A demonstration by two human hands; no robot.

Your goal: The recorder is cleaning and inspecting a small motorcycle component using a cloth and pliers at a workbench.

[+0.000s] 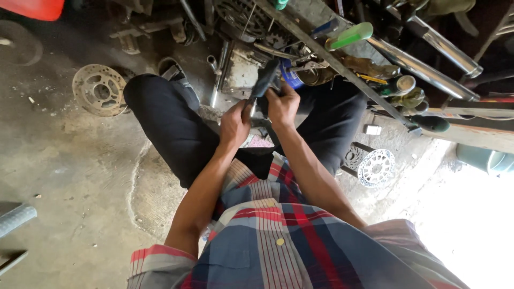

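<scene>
I sit on a low seat with my knees apart, in dark trousers and a plaid shirt. My left hand [234, 124] is closed around the lower end of a dark, long-handled tool [265, 80] between my knees. My right hand [282, 104] grips the same tool just beside it, a little higher. The tool's dark rubber-like grip rises from my hands toward a blue tin [292, 77] and a pile of metal parts on the floor. What the tool's tip touches is hidden by my hands.
A brake disc [99, 89] lies on the concrete floor at left, another disc [376, 168] at right. Chrome tubes [428, 67], a green-handled tool [350, 36], a long flat bar [342, 69] and engine parts crowd the top. A red container [35, 8] sits top left.
</scene>
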